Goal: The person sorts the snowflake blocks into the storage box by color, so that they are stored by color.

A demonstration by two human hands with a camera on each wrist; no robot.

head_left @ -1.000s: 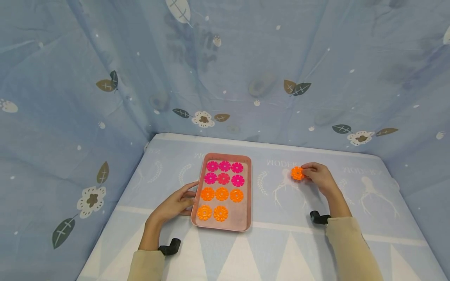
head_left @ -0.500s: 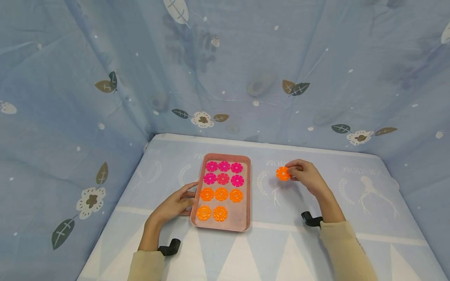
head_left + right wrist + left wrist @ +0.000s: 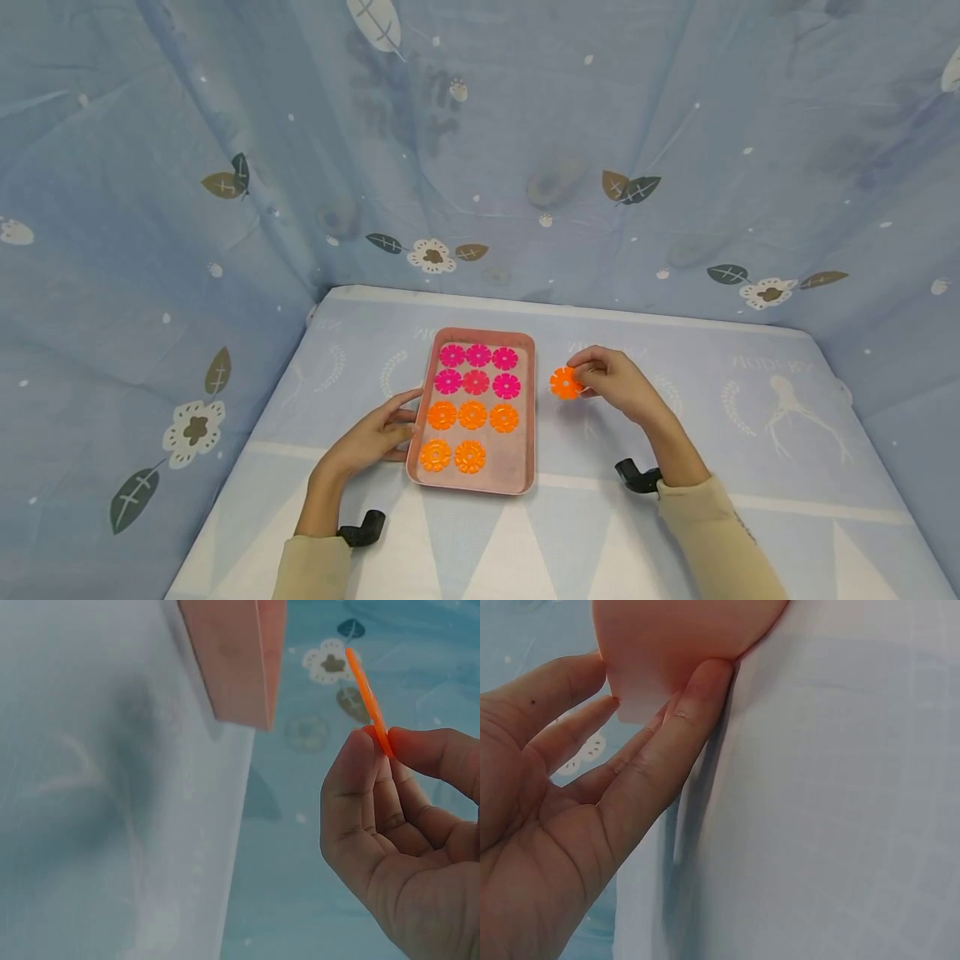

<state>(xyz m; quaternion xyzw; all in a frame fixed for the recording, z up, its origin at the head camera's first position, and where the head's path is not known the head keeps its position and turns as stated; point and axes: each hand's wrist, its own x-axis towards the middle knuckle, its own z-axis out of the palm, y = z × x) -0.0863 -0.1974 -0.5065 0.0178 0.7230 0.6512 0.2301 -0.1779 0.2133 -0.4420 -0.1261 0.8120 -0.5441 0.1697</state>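
In the head view, a shallow pink tray (image 3: 517,462) lies left of centre. My left hand (image 3: 371,435) rests at its left side. In the left wrist view the fingers (image 3: 656,761) of that hand lie fairly straight, their tips against the outer wall of the tray (image 3: 667,645). Between thumb and fingertips, my right hand (image 3: 615,385) pinches an orange notched disc (image 3: 564,383), just right of the tray's right rim. The right wrist view shows this orange disc (image 3: 366,694) edge-on, raised above the cloth.
Inside the tray, several pink notched discs (image 3: 478,356) form two rows at the far end. Several orange notched discs (image 3: 472,415) lie in two rows nearer me. A pale blue patterned cloth (image 3: 600,533) covers the table, and blue printed curtains (image 3: 555,142) surround it.
My right hand has carried the orange disc leftward across the table, close to the tray. The left hand and the tray have stayed where they were.
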